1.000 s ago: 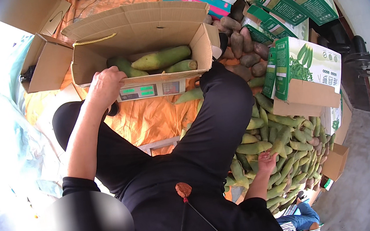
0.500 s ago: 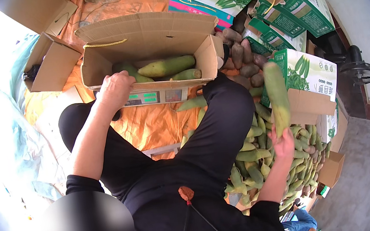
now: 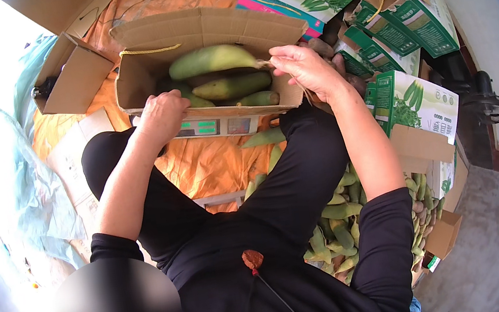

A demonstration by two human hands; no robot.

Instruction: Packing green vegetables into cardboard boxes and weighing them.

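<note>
An open cardboard box point(image 3: 222, 19) sits on a scale point(image 3: 229, 127) with a lit green display, just beyond my knees. My left hand point(image 3: 162, 114) is closed over its near rim, fingertips inside, close to a dark green radish point(image 3: 194, 98). My right hand point(image 3: 307, 70) pinches the thin tail of a large green radish point(image 3: 213, 61). That radish lies level over the box, its thick end to the left. Below it, two more radishes point(image 3: 232, 86) point(image 3: 258, 99) rest inside the box.
A heap of green radishes point(image 3: 338, 233) lies right of my legs. Printed cartons point(image 3: 416, 105) and a black fan point(image 3: 486, 98) stand farther right. Orange sheeting point(image 3: 200, 170) covers the floor ahead, with another open carton point(image 3: 67, 77) at left.
My right hand has carried the large radish from above the heap at right, leftward and over the box, turning it from upright to level. My left hand stays on the box.
</note>
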